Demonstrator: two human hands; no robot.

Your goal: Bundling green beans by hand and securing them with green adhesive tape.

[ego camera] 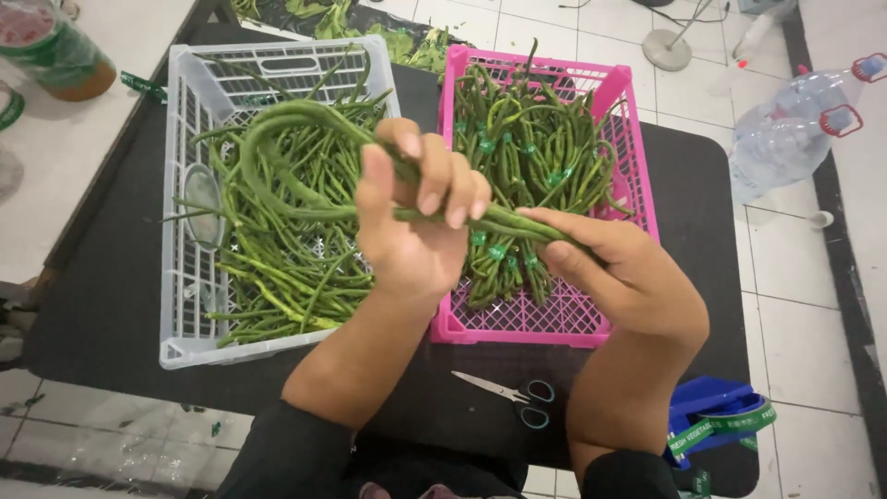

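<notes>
Long beans [305, 139] gripped by left hand [416, 222], apparently right hand [619, 268] too

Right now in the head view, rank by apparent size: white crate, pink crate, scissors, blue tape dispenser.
1. white crate
2. pink crate, slightly smaller
3. and 4. blue tape dispenser and scissors: unsure, since the dispenser is partly hidden by the forearm.

a small produce-packing work area on a white tiled floor [795, 305]. a dark table [102, 296] carries two plastic crates: a white crate [185, 277] of loose long beans [286, 212] at its left side, and a pink crate [554, 319] of tied bundles at its right. scissors [513, 395] lie near the front edge; a green tape roll [730, 427] sits at the front right corner.
</notes>
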